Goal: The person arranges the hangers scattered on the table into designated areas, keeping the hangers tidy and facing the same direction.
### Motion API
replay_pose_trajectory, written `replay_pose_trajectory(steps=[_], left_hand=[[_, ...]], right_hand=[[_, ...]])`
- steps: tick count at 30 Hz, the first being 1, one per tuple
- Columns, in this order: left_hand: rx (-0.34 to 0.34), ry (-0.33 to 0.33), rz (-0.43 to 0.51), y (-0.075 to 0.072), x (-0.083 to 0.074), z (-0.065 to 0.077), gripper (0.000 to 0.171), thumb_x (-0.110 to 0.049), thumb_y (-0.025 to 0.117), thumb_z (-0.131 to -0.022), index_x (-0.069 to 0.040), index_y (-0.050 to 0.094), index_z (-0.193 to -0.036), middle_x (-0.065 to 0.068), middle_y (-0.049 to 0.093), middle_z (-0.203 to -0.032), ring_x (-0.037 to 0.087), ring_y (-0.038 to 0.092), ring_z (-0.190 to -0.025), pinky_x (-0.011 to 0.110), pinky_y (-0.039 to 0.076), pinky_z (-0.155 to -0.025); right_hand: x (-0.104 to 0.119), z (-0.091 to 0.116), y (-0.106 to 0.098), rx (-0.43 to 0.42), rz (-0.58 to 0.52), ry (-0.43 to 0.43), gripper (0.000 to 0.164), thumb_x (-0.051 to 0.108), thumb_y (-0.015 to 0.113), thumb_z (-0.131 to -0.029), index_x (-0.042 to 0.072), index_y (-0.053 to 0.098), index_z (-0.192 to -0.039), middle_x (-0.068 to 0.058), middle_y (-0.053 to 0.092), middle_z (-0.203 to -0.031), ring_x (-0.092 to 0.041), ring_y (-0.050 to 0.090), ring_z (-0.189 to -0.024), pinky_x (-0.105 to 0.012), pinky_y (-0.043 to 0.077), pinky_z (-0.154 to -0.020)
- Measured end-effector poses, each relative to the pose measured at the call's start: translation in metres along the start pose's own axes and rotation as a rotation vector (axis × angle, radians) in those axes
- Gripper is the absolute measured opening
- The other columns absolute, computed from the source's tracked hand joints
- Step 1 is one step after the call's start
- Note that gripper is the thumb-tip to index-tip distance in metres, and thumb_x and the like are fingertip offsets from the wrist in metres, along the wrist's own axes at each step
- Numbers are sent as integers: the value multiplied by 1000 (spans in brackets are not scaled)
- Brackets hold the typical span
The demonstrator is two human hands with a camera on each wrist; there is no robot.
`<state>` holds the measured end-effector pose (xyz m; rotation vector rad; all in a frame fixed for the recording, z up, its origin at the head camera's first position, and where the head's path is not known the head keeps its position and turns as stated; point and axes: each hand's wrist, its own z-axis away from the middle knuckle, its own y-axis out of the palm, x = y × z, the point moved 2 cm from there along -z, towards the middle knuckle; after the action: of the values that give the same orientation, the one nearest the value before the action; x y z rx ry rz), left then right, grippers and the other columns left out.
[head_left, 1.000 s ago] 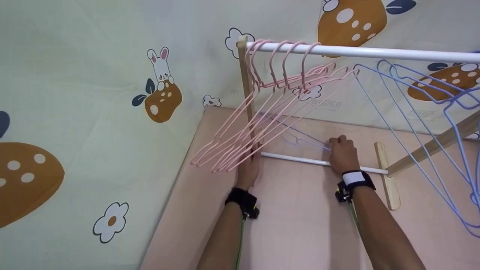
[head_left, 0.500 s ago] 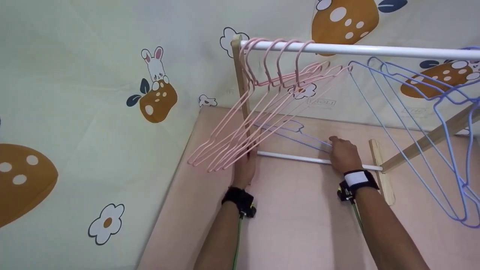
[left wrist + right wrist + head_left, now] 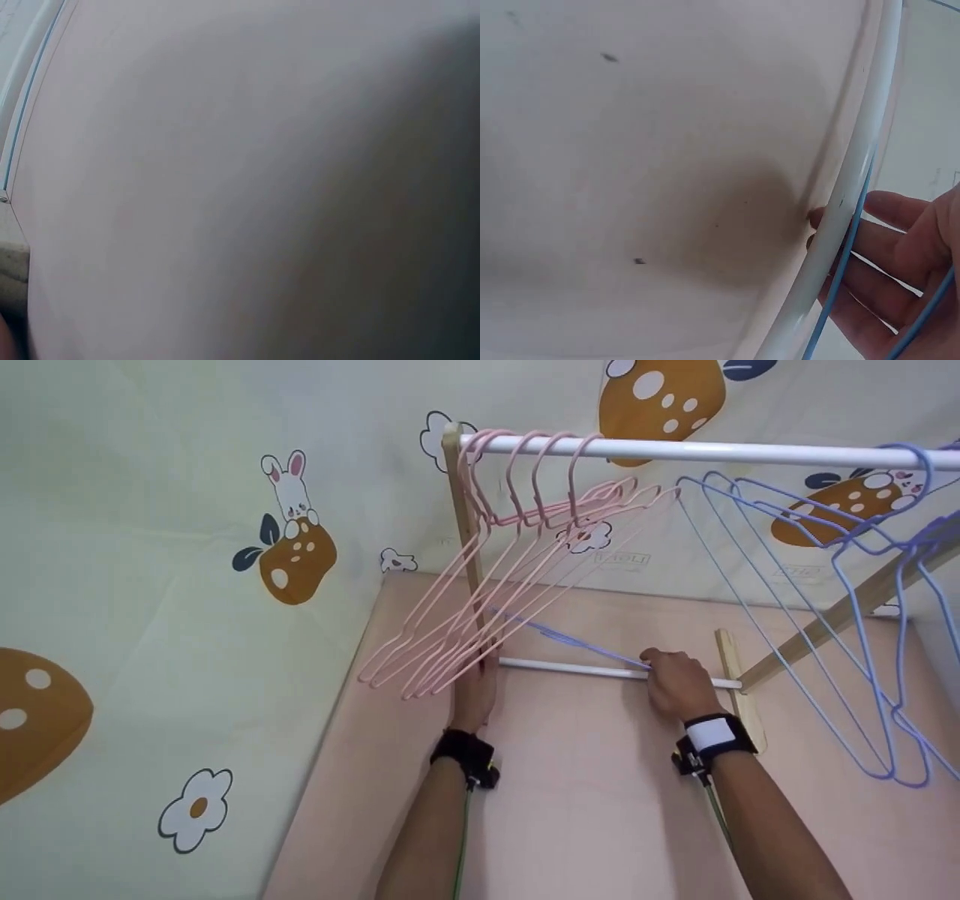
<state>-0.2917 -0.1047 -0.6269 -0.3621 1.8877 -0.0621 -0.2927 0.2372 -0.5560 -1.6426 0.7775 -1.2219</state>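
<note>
My right hand (image 3: 679,686) holds the right end of a blue clothes hanger (image 3: 570,641) just above the rack's lower white bar (image 3: 570,667). In the right wrist view, the fingers (image 3: 881,289) reach behind that bar, and the blue hanger wire lies across them. My left hand (image 3: 476,690) is at the foot of the left wooden post (image 3: 466,525), partly behind the pink hangers (image 3: 450,607). Its fingers are mostly hidden, so I cannot tell whether they grip the post or the hanger's left end. The left wrist view is mostly blurred pale surface.
Several pink hangers hang at the left of the upper white rail (image 3: 712,451); several blue hangers (image 3: 855,577) hang at the right. A slanting wooden post (image 3: 840,619) meets a wooden foot (image 3: 739,690). A patterned wall (image 3: 187,622) borders the pink surface (image 3: 570,810).
The lower blue hanger has turned from a visible open outline to nearly edge-on, its hook no longer distinct. The right hand has turned slightly. The head view has shifted right.
</note>
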Motion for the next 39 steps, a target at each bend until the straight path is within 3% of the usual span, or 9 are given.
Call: replay_pose_trajectory(steps=[4, 7, 11, 14, 20, 23, 32, 36, 39], left_hand=[[-14, 30, 53, -1, 2, 0, 50, -15, 54, -117, -6, 44, -165, 16, 64, -129, 26, 60, -118, 46, 46, -108], [-10, 18, 74, 0, 1, 1, 57, -9, 55, -116, -10, 38, -170, 18, 64, -130, 28, 60, -117, 47, 46, -106], [9, -4, 60, 1, 1, 1, 63, -12, 54, -117, -13, 28, -175, 15, 64, -129, 25, 59, -117, 44, 46, -106], [9, -13, 39, 2, 2, 0, 55, -20, 51, -119, -11, 36, -171, 15, 64, -126, 26, 59, -115, 45, 46, -104], [25, -43, 1, 1, -1, 1, 64, -31, 47, -120, -25, 19, -178, 10, 63, -148, 22, 58, -138, 47, 40, -121], [21, -47, -11, 0, -1, 2, 65, -30, 49, -120, -28, 19, -178, 6, 64, -143, 18, 58, -135, 45, 41, -119], [3, -20, 37, 1, 0, 2, 62, -11, 53, -117, -21, 31, -175, 10, 63, -128, 20, 58, -115, 43, 47, -103], [2, -48, 20, 1, -1, 1, 54, -17, 53, -118, -16, 40, -170, 8, 65, -129, 21, 60, -118, 44, 47, -106], [-4, -81, 0, 1, -2, 1, 38, -27, 51, -119, -9, 59, -152, 8, 67, -129, 24, 61, -120, 46, 47, -108]], right_hand=[[2, 6, 1, -37, -13, -16, 34, -4, 50, -101, -13, 70, -126, -33, 73, -121, -55, 68, -113, -66, 55, -96], [1, 10, 2, -59, -13, -8, 33, -4, 51, -100, -13, 70, -126, -33, 71, -122, -55, 65, -117, -66, 53, -99], [1, 14, 2, -89, -10, 11, 34, -4, 53, -100, -14, 69, -128, -33, 69, -121, -54, 64, -117, -64, 54, -98], [1, 16, 0, -121, -21, 29, 33, -3, 53, -101, -14, 69, -128, -33, 68, -119, -53, 64, -115, -63, 54, -96], [-1, 26, -5, -188, -64, 95, 32, 2, 52, -104, -13, 70, -126, -32, 70, -113, -52, 67, -105, -64, 55, -88], [-3, 33, -6, -209, -95, 140, 32, 6, 55, -105, -13, 71, -125, -32, 71, -110, -51, 69, -103, -64, 55, -86], [-12, 66, -7, -204, -177, 359, 34, 20, 57, -106, -7, 74, -117, -21, 71, -96, -41, 67, -86, -56, 51, -71], [-14, 88, -11, -194, -205, 427, 32, 23, 56, -108, -3, 73, -115, -21, 71, -96, -41, 67, -88, -52, 48, -71], [-14, 103, -13, -181, -253, 478, 34, 26, 52, -110, -2, 72, -114, -19, 70, -95, -39, 65, -89, -47, 46, -71]])
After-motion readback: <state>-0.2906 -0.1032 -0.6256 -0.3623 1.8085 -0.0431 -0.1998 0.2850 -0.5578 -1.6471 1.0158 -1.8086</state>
